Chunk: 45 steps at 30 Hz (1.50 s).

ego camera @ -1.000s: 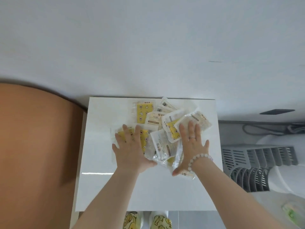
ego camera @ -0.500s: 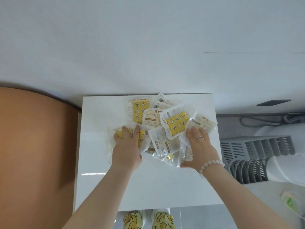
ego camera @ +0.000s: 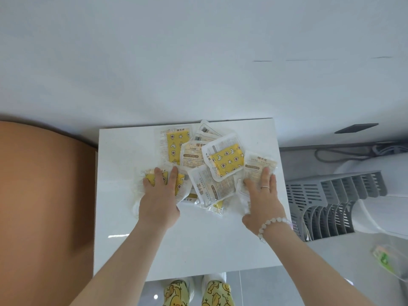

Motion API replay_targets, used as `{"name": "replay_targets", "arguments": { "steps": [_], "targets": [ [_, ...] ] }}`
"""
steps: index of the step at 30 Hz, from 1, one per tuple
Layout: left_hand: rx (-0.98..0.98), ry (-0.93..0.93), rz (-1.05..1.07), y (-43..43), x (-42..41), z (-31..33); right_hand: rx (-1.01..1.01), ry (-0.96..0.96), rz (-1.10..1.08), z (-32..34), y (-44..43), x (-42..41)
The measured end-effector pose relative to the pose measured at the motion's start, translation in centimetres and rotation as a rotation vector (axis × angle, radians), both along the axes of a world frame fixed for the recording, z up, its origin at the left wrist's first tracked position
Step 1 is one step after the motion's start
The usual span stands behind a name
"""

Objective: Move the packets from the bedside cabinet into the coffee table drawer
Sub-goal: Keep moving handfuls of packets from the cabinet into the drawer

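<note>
Several clear hand-warmer packets (ego camera: 225,161), some with yellow star-and-moon pads inside, lie in a loose overlapping pile on the white bedside cabinet top (ego camera: 198,246). My left hand (ego camera: 157,199) presses with straight fingers on the leftmost packet (ego camera: 182,183) of the pile. On the rightmost packet (ego camera: 258,166), printed "HAND WARMER", my right hand (ego camera: 262,199) lies flat, wearing a ring and a bead bracelet. Both thumbs sit at the packets' near edges. No coffee table drawer is in view.
An orange-brown curved surface (ego camera: 44,195) borders the cabinet on the left. A grey slatted appliance (ego camera: 331,199) stands on the right, with a cable (ego camera: 353,151) behind it. The white wall is close behind. My duck-pattern slippers (ego camera: 176,292) show below the cabinet's front edge.
My hands have spread apart: the right hand slid right onto the outer packet, uncovering a yellow packet in the middle. The left hand stays on the left packet.
</note>
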State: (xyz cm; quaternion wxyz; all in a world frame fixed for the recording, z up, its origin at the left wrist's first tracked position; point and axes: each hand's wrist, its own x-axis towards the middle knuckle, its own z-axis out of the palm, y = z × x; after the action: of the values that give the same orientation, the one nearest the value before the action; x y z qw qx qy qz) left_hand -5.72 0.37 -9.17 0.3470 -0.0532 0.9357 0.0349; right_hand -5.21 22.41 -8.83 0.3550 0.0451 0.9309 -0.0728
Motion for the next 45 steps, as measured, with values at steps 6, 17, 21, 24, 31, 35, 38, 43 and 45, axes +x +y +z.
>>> {"name": "replay_targets", "arguments": {
  "steps": [6,17,21,24,31,35,38,43,45],
  "targets": [
    [-0.014,0.023,-0.005,0.1,0.2,-0.1,0.018,-0.002,-0.050,-0.3,-0.6,1.3],
    [0.051,0.133,0.030,-0.6,1.4,-0.5,0.145,0.068,0.049,-0.7,0.5,0.6],
    [0.071,0.147,0.141,-0.6,1.4,-0.2,0.096,0.155,-0.012,-0.6,0.9,1.1],
    [0.100,0.156,0.155,-1.0,1.9,0.0,-0.028,0.236,-0.153,-0.5,1.2,1.7],
    [0.279,0.050,0.208,-1.8,4.3,2.0,-0.215,0.250,-0.528,1.1,2.4,3.5],
    [0.345,-0.079,0.334,-2.1,6.2,3.6,-0.289,0.236,-0.792,1.9,2.3,5.0],
    [0.368,-0.149,0.420,-2.1,6.8,5.5,-0.397,0.054,-0.997,3.3,2.7,6.0],
    [0.565,-0.207,0.615,0.4,5.8,12.4,-0.752,-0.046,-1.311,10.3,4.3,8.4],
    [0.632,-0.238,0.615,2.0,4.9,15.4,-0.834,-0.121,-1.356,13.0,5.2,9.1]
  ]
}}
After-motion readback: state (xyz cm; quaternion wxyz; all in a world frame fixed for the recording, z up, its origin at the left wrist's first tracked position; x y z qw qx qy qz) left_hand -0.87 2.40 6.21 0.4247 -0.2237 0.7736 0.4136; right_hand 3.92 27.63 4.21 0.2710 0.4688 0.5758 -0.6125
